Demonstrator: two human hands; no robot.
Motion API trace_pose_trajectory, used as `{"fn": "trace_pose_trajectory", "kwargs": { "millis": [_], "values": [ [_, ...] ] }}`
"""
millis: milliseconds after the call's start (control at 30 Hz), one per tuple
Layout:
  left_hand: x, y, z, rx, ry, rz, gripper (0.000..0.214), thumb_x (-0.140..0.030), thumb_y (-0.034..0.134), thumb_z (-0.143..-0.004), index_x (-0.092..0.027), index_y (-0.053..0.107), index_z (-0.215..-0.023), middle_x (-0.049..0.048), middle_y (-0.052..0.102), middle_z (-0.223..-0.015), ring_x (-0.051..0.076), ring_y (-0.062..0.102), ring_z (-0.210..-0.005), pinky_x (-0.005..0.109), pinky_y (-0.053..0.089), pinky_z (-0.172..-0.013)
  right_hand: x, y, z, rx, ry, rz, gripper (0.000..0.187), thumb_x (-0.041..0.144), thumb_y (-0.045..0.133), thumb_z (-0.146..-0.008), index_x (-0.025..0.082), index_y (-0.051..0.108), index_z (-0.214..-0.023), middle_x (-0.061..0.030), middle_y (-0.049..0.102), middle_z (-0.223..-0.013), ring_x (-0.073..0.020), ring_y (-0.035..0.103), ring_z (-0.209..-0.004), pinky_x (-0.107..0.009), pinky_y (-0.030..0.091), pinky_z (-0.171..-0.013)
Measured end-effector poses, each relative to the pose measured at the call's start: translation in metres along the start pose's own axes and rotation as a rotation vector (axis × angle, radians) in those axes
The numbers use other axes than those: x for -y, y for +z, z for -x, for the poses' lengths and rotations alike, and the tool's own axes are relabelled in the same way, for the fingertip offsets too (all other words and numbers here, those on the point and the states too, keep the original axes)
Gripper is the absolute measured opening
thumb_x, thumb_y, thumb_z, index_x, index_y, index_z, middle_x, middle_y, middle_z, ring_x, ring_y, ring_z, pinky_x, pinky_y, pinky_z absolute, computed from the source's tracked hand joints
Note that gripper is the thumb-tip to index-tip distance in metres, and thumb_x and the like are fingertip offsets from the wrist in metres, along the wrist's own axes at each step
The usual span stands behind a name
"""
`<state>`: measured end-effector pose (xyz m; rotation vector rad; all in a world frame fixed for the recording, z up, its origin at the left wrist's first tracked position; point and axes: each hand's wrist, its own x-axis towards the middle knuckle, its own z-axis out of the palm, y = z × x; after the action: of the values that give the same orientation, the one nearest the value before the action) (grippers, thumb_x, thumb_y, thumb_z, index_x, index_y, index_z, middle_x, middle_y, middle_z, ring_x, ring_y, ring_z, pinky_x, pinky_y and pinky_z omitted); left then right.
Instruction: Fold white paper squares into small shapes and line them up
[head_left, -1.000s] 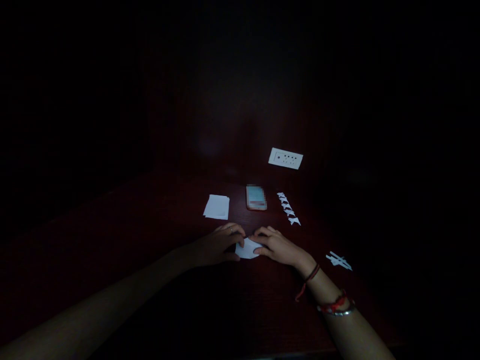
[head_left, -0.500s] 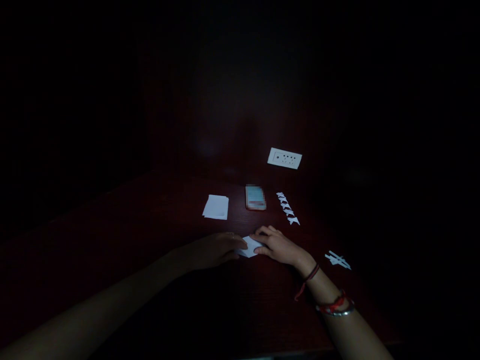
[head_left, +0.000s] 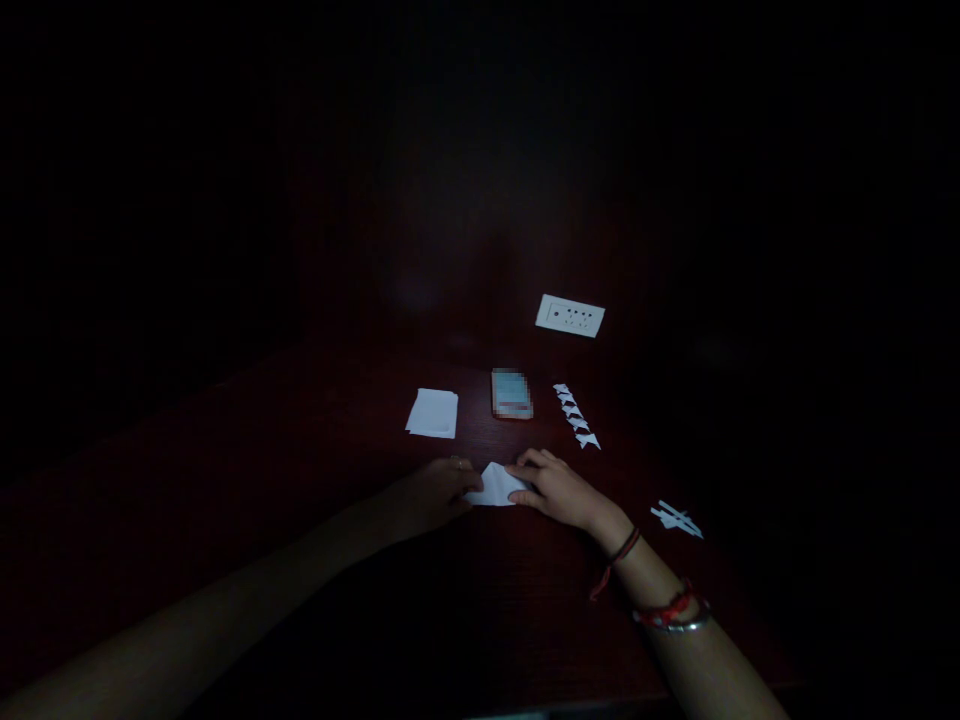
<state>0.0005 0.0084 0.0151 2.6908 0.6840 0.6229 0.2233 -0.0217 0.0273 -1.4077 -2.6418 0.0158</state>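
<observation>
Between my hands is a white sheet of folded paper (head_left: 495,486), its upper edge rising to a point. My left hand (head_left: 444,492) grips its left end between thumb and fingers, with a ring showing on one finger. At the right end, my right hand (head_left: 556,489) pinches the paper with thumb and forefinger. Bracelets circle my right wrist and forearm. Beyond the left hand lies a stack of white paper sheets (head_left: 433,413). A row of small folded paper pieces (head_left: 574,412) stretches away beyond my right hand.
A blurred phone-like rectangle (head_left: 511,393) lies on the dark reddish table (head_left: 360,420). Thin paper strips (head_left: 676,519) are heaped to the right of my right wrist. A white socket panel (head_left: 570,316) is on the wall behind. The surroundings are very dark.
My left hand has shifted slightly left and away from me, uncovering more of the folded paper. The paper now shows a peaked upper edge and a straighter lower edge. My right hand has barely moved.
</observation>
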Motion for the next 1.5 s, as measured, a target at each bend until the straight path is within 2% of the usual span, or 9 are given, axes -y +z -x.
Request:
{"fn": "trace_pose_trajectory", "kwargs": {
  "millis": [167,400,600,700,833,967,1167,1367,1500],
  "values": [
    [0.016,0.006,-0.005,0.018,-0.17,0.113,0.019,-0.019,0.052,-0.07,-0.02,0.056,-0.089,-0.0016,0.058,-0.081,0.011,0.053,-0.068,0.022,0.038,-0.063,0.001,0.0,0.0,-0.002,0.043,0.022,0.039,0.043,0.042,-0.079,0.022,0.047,-0.112,-0.007,0.045,-0.098,-0.0188,0.041,-0.092,-0.031,0.034,-0.079],
    [0.026,0.005,-0.007,0.06,-0.23,0.262,0.02,-0.019,0.053,-0.07,-0.019,0.056,-0.089,-0.0019,0.059,-0.082,0.01,0.055,-0.065,0.018,0.04,-0.056,0.003,-0.001,0.0,-0.02,0.045,0.025,0.04,0.042,0.041,-0.079,0.021,0.047,-0.113,-0.0074,0.046,-0.095,-0.0185,0.041,-0.092,-0.031,0.033,-0.079],
    [0.02,0.006,-0.006,0.003,-0.007,-0.021,0.026,-0.016,0.043,-0.079,-0.024,0.051,-0.103,0.0001,0.057,-0.091,0.014,0.052,-0.082,0.023,0.037,-0.071,0.002,0.001,0.0,-0.023,0.043,0.022,0.039,0.043,0.041,-0.079,0.021,0.048,-0.11,-0.0069,0.046,-0.094,-0.018,0.041,-0.091,-0.031,0.034,-0.079],
    [0.016,0.004,-0.005,0.021,0.094,-0.239,0.032,-0.014,0.041,-0.081,-0.025,0.046,-0.111,0.0024,0.056,-0.087,0.016,0.05,-0.081,0.026,0.035,-0.072,0.003,0.001,-0.001,-0.027,0.052,0.03,0.039,0.043,0.041,-0.079,0.02,0.049,-0.109,-0.0076,0.046,-0.094,-0.0184,0.041,-0.091,-0.031,0.034,-0.079],
    [0.012,-0.001,-0.008,-0.012,0.113,-0.42,0.028,-0.015,0.04,-0.082,-0.022,0.048,-0.107,0.0038,0.053,-0.079,0.018,0.048,-0.076,0.028,0.034,-0.07,0.009,-0.003,-0.001,-0.076,0.055,0.053,0.042,0.041,0.043,-0.079,0.019,0.045,-0.114,-0.0091,0.044,-0.1,-0.0199,0.039,-0.093,-0.033,0.035,-0.079],
    [0.01,-0.006,-0.011,-0.019,0.077,-0.438,0.023,-0.018,0.042,-0.08,-0.021,0.053,-0.1,0.002,0.051,-0.074,0.015,0.048,-0.07,0.027,0.034,-0.067,0.014,-0.007,-0.001,-0.055,-0.026,0.064,0.034,0.033,0.04,-0.082,0.029,0.043,-0.116,-0.0053,0.043,-0.11,-0.0201,0.036,-0.097,-0.035,0.033,-0.08],
    [0.008,-0.012,-0.009,-0.039,-0.102,-0.218,0.022,-0.02,0.047,-0.075,-0.023,0.054,-0.095,-0.0015,0.057,-0.077,0.015,0.051,-0.076,0.023,0.035,-0.061,0.013,-0.005,-0.001,0.018,-0.009,0.024,0.033,0.03,0.038,-0.083,0.028,0.044,-0.115,-0.0044,0.047,-0.108,-0.0197,0.037,-0.095,-0.036,0.032,-0.08],
    [0.029,-0.007,-0.011,0.032,-0.338,0.376,0.031,-0.03,0.056,-0.067,-0.017,0.05,-0.094,-0.003,0.062,-0.071,0.013,0.056,-0.066,0.02,0.039,-0.058,0.014,-0.006,0.0,0.023,-0.01,-0.001,0.033,0.031,0.039,-0.083,0.029,0.045,-0.115,-0.0043,0.047,-0.108,-0.0199,0.037,-0.096,-0.036,0.031,-0.08],
    [0.04,-0.002,-0.012,-0.006,-0.431,0.427,0.028,-0.032,0.053,-0.069,-0.015,0.051,-0.09,-0.0017,0.06,-0.068,0.012,0.055,-0.062,0.02,0.038,-0.054,0.015,-0.008,0.001,0.026,-0.016,-0.009,0.033,0.033,0.04,-0.082,0.029,0.045,-0.115,-0.005,0.048,-0.104,-0.0194,0.038,-0.094,-0.036,0.031,-0.079]
  ]
}}
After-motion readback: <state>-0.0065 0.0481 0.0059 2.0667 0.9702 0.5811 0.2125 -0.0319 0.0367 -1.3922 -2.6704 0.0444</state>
